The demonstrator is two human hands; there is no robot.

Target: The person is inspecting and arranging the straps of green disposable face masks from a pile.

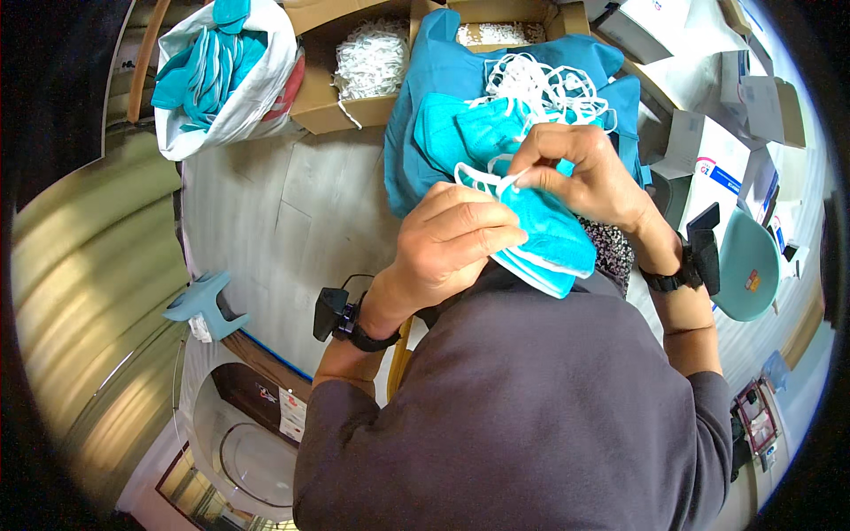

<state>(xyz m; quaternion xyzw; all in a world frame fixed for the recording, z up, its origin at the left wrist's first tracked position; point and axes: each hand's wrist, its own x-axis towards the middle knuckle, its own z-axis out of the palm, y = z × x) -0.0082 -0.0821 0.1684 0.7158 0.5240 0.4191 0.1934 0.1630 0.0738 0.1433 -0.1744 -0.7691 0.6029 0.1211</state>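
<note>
Head view, left hand: the left hand is curled nearly closed, its fingertips on the near-left edge of the teal mask; what lies inside the curl is hidden.
Head view, right hand: the right hand has thumb and forefinger brought together on the white ear loop, the other fingers bent; the exact contact is too small to tell.
Teal mask: it lies between the hands, just above the lap, tilted, its lower end toward the person's dark shirt; more than one layer seems to show at that end.
Loop work: this looks like handling the loop by its strand, so a pinch close to where it meets the fabric should give the best control.
Steadying: the left fingers do best holding the edge firmly without creasing it, so that the right hand's pull does not drag the mask along.
Tension: a gentle pull seems wise; a hard tug could stretch the elastic or strain its join.
Tangle risk: the white loop tangle lies just beyond, on the blue cloth with the other teal masks; lifting the strand clear of it should avoid snagging.
</note>
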